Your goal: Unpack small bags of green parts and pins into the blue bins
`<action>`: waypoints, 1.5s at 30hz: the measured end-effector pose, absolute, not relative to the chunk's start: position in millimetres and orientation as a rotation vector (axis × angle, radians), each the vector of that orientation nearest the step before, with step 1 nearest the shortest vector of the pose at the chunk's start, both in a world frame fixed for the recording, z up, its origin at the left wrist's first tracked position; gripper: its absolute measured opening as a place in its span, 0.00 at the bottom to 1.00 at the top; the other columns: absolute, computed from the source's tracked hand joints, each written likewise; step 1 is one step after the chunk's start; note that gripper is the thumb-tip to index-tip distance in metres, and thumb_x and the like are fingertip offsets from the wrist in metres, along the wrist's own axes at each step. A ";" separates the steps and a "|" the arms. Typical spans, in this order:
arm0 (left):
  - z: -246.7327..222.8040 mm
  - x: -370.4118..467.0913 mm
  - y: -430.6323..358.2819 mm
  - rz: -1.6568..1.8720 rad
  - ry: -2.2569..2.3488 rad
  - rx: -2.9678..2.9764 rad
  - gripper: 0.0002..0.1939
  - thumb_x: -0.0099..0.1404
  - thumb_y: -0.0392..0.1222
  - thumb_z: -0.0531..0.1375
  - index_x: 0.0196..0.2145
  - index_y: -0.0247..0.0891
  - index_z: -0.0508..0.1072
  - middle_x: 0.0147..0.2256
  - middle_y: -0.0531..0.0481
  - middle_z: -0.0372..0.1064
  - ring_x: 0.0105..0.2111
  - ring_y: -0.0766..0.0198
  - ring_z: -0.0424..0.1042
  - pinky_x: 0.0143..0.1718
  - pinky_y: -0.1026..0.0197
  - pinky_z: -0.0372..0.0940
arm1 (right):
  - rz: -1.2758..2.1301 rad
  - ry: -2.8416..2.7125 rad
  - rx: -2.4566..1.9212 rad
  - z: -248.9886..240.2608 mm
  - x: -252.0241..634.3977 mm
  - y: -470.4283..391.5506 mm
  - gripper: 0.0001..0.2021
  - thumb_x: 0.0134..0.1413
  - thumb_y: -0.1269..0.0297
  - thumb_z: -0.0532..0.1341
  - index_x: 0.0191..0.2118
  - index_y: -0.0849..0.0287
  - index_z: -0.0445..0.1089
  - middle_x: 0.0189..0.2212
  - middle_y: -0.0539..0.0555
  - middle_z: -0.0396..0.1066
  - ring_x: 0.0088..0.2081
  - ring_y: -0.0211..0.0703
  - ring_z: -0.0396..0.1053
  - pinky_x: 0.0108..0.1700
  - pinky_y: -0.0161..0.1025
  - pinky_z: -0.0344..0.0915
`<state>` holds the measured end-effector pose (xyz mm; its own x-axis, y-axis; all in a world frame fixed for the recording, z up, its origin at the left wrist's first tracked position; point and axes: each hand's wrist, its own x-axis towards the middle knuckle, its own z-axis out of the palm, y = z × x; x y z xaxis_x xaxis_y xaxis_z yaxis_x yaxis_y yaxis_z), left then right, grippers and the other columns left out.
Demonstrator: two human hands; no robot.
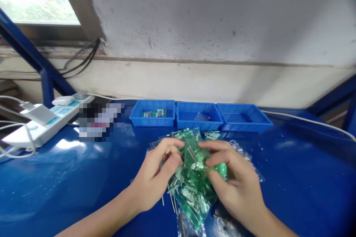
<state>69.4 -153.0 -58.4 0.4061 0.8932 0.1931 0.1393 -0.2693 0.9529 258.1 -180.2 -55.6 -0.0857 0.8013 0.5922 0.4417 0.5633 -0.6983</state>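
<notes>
A small green-tinted clear bag [193,155] with metal pins or screws inside is held up between my two hands, over a pile of similar bags [191,202]. My left hand [160,174] pinches its left side with thumb and fingers. On the other side, my right hand [233,177] grips the bag's right edge between thumb and fingertips. Loose metal rods [171,202] stick out of the pile beside my left hand. Clear bags [244,153] lie behind my right hand, and a clear bag with dark parts [226,226] is below it.
Three blue bins stand in a row behind the pile: the left bin [152,122] holds small bags, the middle bin [198,125] a clear piece. A white power strip [41,129] with plugs and cables is at left, near a pixelated item [98,122].
</notes>
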 end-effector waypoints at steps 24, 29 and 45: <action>-51.3 68.6 -163.6 0.983 0.905 2.393 0.07 0.61 0.34 0.59 0.38 0.42 0.71 0.37 0.49 0.66 0.37 0.61 0.62 0.41 0.56 0.57 | 0.547 -1.763 -1.178 -51.5 249.5 -183.1 0.08 0.59 0.67 0.55 0.30 0.58 0.69 0.21 0.48 0.60 0.24 0.35 0.60 0.24 0.34 0.56; -46.8 64.7 -154.6 0.822 1.107 1.712 0.22 0.69 0.51 0.44 0.30 0.36 0.71 0.27 0.50 0.63 0.28 0.64 0.63 0.32 0.61 0.59 | 0.291 -1.964 -1.013 -53.6 252.4 -182.2 0.10 0.58 0.69 0.56 0.43 0.61 0.72 0.21 0.49 0.61 0.23 0.35 0.59 0.24 0.36 0.56; -50.3 58.0 -153.8 1.078 0.823 2.354 0.11 0.62 0.28 0.55 0.39 0.42 0.69 0.34 0.50 0.66 0.32 0.65 0.66 0.33 0.63 0.62 | 0.961 -1.773 -1.244 -42.5 246.8 -189.1 0.17 0.60 0.54 0.50 0.29 0.58 0.68 0.16 0.45 0.55 0.19 0.33 0.54 0.21 0.34 0.52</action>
<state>58.0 -153.8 -50.3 0.5237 0.6652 0.5322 0.3381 -0.7357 0.5869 246.8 -189.1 -42.5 -0.2432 0.9572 0.1570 0.3909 0.2448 -0.8873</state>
